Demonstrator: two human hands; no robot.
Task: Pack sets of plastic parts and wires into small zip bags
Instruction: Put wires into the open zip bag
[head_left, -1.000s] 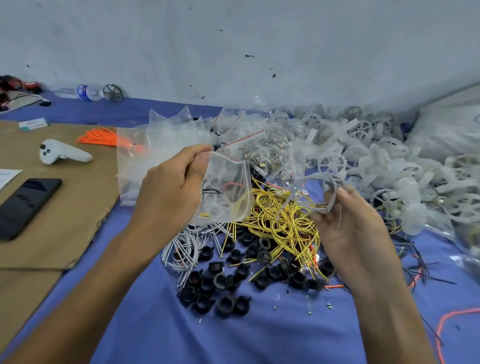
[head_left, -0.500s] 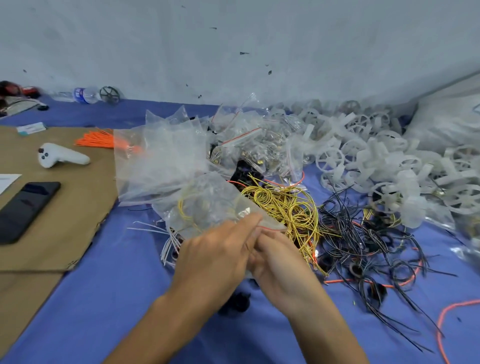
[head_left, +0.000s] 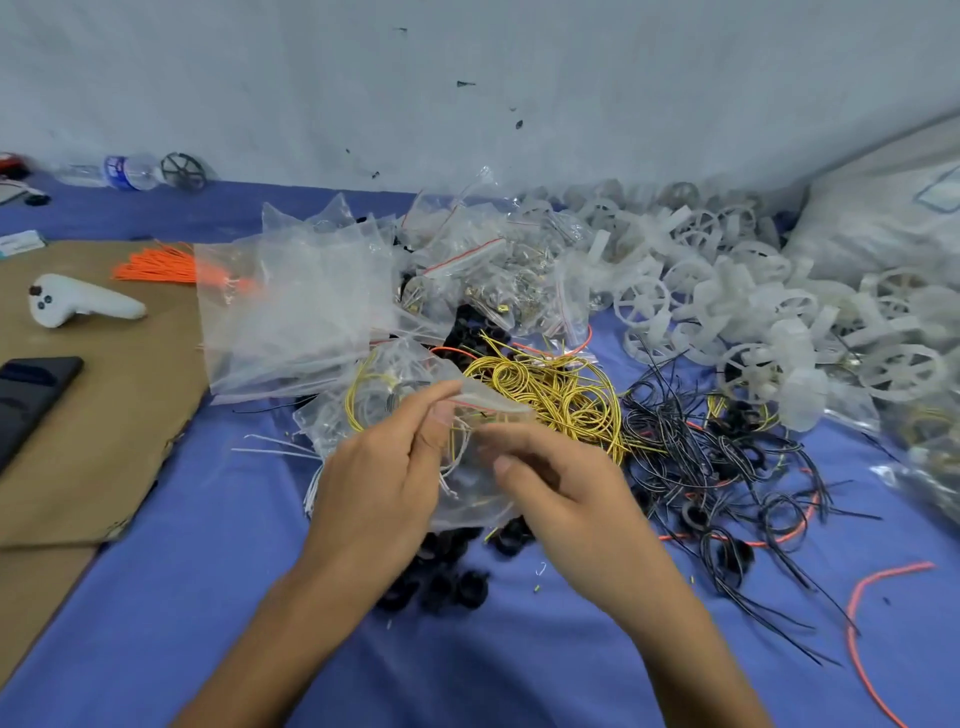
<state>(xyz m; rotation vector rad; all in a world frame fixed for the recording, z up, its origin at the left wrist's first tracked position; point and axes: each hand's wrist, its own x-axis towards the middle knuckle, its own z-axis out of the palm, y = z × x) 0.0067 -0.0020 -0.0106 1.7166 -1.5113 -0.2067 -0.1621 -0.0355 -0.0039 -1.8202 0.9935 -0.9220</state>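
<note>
Fingers of the left hand (head_left: 384, 483) pinch the bag (head_left: 470, 493) at its zip; the right hand (head_left: 566, 493) grips beside them. Sealing likely wants one even slide.

Left hand (head_left: 379, 488), right hand (head_left: 566, 493) — pinching zip bag (head_left: 470, 499).

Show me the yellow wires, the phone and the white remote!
yellow wires (head_left: 540, 395), head view, middle of the coiled pile.
phone (head_left: 36, 400), head view, on its dark screen.
white remote (head_left: 83, 304), head view, middle of its body.
</note>
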